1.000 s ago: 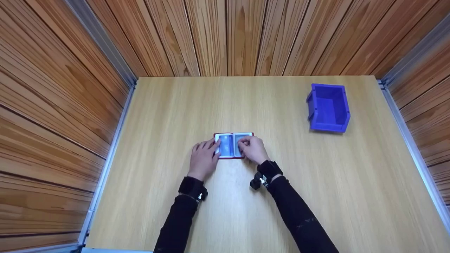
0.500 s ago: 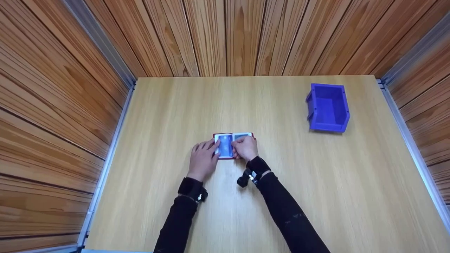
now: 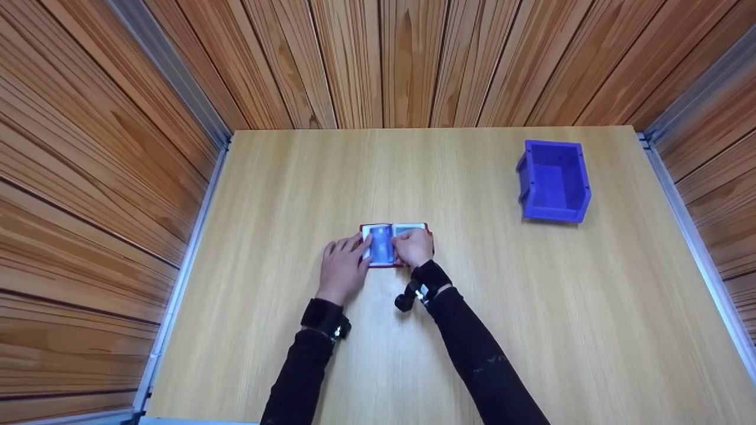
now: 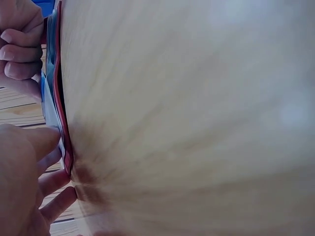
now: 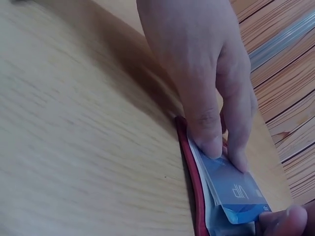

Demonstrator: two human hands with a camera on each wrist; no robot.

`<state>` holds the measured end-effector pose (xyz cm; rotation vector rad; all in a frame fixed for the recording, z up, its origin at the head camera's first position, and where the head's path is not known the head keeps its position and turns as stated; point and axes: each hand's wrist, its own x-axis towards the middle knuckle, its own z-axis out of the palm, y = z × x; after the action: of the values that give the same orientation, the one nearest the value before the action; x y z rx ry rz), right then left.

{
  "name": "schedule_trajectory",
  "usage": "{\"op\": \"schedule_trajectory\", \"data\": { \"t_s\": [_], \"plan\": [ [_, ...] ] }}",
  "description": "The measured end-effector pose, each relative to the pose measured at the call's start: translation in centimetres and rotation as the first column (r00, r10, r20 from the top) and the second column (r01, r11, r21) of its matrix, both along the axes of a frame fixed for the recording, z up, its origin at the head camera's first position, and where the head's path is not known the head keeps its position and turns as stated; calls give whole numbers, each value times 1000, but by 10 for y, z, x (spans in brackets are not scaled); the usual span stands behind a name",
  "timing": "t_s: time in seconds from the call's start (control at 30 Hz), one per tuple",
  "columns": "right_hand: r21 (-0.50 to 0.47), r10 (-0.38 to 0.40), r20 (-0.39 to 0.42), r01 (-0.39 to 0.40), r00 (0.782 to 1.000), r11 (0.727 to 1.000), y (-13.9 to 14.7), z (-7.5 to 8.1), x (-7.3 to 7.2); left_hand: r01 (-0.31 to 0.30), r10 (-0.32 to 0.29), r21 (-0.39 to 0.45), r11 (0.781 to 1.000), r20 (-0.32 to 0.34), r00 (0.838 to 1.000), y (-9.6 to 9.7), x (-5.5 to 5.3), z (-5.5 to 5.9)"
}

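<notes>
Black sleeves [image 3: 298, 372] and strapped wrists [image 3: 322, 316] reach over a wood-grain table [image 3: 472, 177]. The person's left hand [image 3: 344, 268], fingers extended and spread, rests its thumb and index finger on the left leaf of an unfolded red card holder [image 3: 410, 226], lying mid-table between the two hands. The right hand [image 3: 416, 245], fingers curled, pinches the edge of a blue card marked "VIP" [image 5: 241, 194] near the fold, the card lying over that left leaf. Farther off at right, a blue-violet plastic storage bin [image 3: 552, 213] stands on the tabletop; beyond rises a wood-plank wall [image 3: 407, 65].
</notes>
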<state>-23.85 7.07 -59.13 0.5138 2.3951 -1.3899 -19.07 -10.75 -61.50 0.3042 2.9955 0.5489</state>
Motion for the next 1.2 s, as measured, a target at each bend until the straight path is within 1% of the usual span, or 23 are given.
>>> {"op": "schedule_trajectory", "data": {
  "t_s": [0.07, 0.3, 0.5, 0.7, 0.87, 1.1, 1.2],
  "plan": [
    [-7, -2, -1, 2, 1000, 1000, 1, -1, 0, 0, 0, -2, 1000, -2, 1000, 0, 0, 0],
    [-94, -21, 15, 23, 1000, 995, 12, 0, 0, 11, -11, 7, 1000, -14, 1000, 1, 1, 1],
    [-188, -66, 48, 73, 997, 979, 25, 3, 2, 18, -18, -18, 1000, -1, 1000, 0, 0, 1],
    [-239, -84, 70, 99, 994, 966, 41, 5, 2, 23, -23, -17, 1000, -4, 1000, 0, 2, 1],
    [-268, -78, 87, 98, 993, 958, 50, 5, 2, 13, -13, -13, 1000, 2, 1000, 0, 2, 2],
    [-283, -66, 100, 92, 993, 955, 54, 7, 2, 10, -10, -11, 1000, 18, 1000, 1, 2, 3],
    [-286, -57, 99, 83, 993, 955, 55, 10, 2, 11, -11, -9, 1000, 17, 1000, 1, 2, 3]
  ]
}}
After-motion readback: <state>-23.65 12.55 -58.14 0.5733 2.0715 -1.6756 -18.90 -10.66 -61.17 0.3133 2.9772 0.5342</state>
